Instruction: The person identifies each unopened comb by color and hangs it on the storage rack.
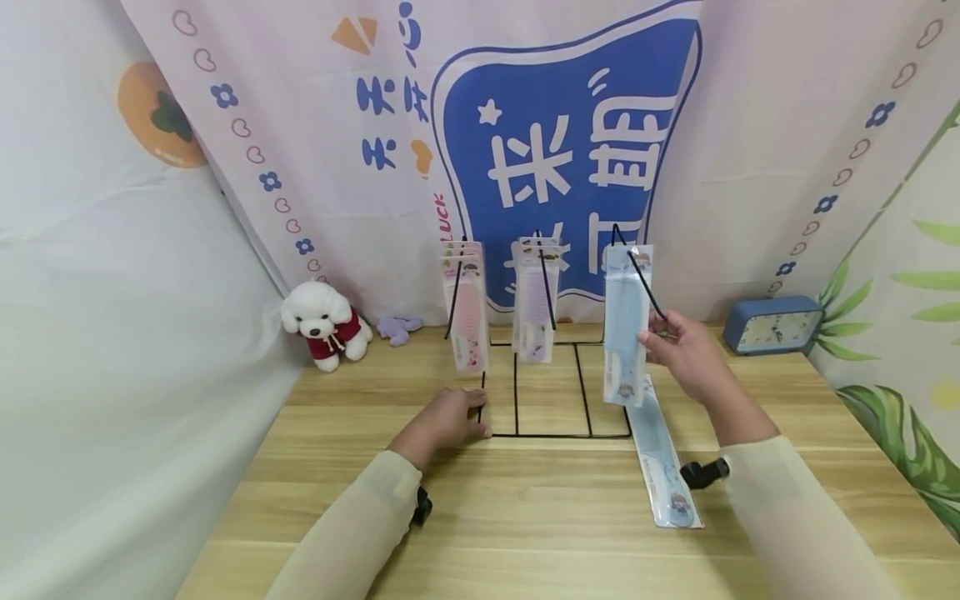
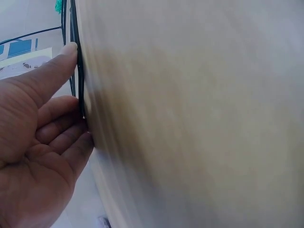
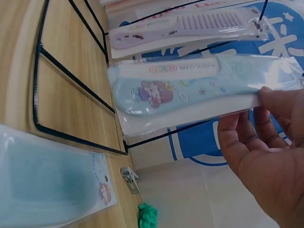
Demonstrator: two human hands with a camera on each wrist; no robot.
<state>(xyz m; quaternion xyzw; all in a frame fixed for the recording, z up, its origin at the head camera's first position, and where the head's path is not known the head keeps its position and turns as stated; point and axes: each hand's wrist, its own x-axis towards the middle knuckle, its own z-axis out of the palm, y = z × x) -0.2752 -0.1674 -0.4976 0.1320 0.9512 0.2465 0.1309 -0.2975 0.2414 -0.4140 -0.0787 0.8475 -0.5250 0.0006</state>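
Observation:
A black wire rack (image 1: 555, 436) stands on the table, with packaged combs on its hooks. My left hand (image 1: 448, 417) holds the rack's front left corner, thumb and fingertips at the wire in the left wrist view. On the right hook hangs a light blue comb (image 1: 624, 321) in clear packaging. My right hand (image 1: 686, 354) pinches this package by its edge, thumb on the front face. Another blue packaged comb (image 1: 660, 467) lies flat beside the rack, below my right forearm. Pink combs (image 1: 467, 321) hang on the left hook and purple combs (image 1: 535, 312) on the middle one.
A white plush dog (image 1: 321, 321) in red sits at the back left, beside a small purple toy (image 1: 399, 330). At the back right stands a blue clock (image 1: 774, 325). A metal clip (image 3: 129, 180) and a green bunched object (image 3: 147, 216) show in the right wrist view.

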